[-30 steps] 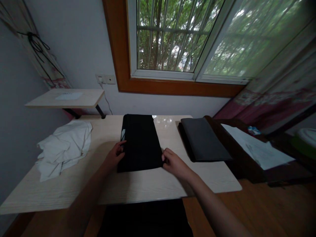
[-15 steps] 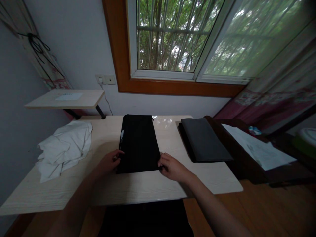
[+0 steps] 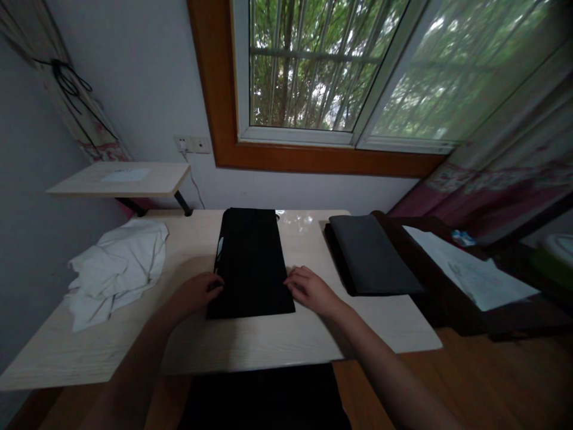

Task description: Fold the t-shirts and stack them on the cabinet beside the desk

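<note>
A flat black rectangle of folded cloth [image 3: 250, 263] lies on the table in front of me, with a small white tag [image 3: 219, 246] on its left edge. My left hand [image 3: 203, 291] is at that left edge, finger and thumb curled together on the fabric. On the opposite side, my right hand [image 3: 308, 288] has its fingertips closed on the right edge, a little above the near corner. Both near corners show, lying flat on the tabletop. The exact grip under the fingertips is partly hidden.
A crumpled white cloth [image 3: 119, 263] lies at the left, below a small raised shelf [image 3: 120, 182]. To the right rests a dark grey, folder-like item [image 3: 373, 254]. The pale wooden table [image 3: 268, 343] ends just before my body. Beyond its right side is a paper sheet [image 3: 470, 269].
Both hands have shifted slightly along the black cloth's sides; the right one moved up, away from the near corner. The cloth's near edge now sits a bit lower and wider.
</note>
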Tool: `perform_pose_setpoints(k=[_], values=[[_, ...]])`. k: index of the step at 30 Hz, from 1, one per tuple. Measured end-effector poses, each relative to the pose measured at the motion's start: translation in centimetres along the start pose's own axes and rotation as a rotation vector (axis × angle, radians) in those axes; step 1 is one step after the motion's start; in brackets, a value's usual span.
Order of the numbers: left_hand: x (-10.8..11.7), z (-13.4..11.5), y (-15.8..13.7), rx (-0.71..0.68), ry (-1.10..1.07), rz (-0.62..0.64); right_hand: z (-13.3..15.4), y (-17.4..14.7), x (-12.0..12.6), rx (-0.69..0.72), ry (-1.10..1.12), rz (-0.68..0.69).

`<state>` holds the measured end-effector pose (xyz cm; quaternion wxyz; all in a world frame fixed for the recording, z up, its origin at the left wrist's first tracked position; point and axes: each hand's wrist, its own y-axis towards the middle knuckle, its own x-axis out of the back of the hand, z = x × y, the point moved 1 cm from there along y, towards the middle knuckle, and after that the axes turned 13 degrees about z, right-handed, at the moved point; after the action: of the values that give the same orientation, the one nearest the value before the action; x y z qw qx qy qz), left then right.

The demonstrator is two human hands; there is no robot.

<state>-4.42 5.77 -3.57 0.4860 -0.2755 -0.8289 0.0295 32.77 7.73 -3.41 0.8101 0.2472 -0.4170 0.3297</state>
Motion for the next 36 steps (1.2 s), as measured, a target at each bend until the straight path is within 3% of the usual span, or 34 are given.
perform_pose_setpoints(k=[4, 7, 16, 24, 27, 30, 33, 36], values=[[-0.2, 0.3, 1.0, -0.045, 0.163, -0.234, -1.2, 1.0, -0.3, -0.015, -0.076, -0.028], [-0.4, 0.5, 1.4, -0.112, 0.317, -0.300, -1.4, 1.2, -0.5, -0.009, -0.110, 0.003], [-0.5, 0.4, -0.2, -0.184, 0.279, -0.152, -0.3, 0.3, 0.0, 0.068, -0.054, 0.052], [-1.4, -1.5, -2.2, -0.244, 0.058, 0.104, 1.2, -0.8, -0.5, 0.084, 0.115, 0.308], [-1.1, -2.0, -2.6, -0.244, 0.041, 0.171, 0.7, -0.4, -0.4, 0.075, 0.113, 0.240], [-0.6, -2.1, -2.4, -0.252, 0.034, 0.189, -0.4, 0.3, 0.0, 0.010, 0.094, 0.055], [-0.1, -1.7, -1.4, -0.257, 0.040, 0.067, -1.5, 1.2, 0.3, -0.015, 0.027, -0.062], [0.1, -1.0, -0.1, -0.261, 0.078, -0.097, -2.2, 1.6, 0.2, -0.001, -0.028, -0.058]])
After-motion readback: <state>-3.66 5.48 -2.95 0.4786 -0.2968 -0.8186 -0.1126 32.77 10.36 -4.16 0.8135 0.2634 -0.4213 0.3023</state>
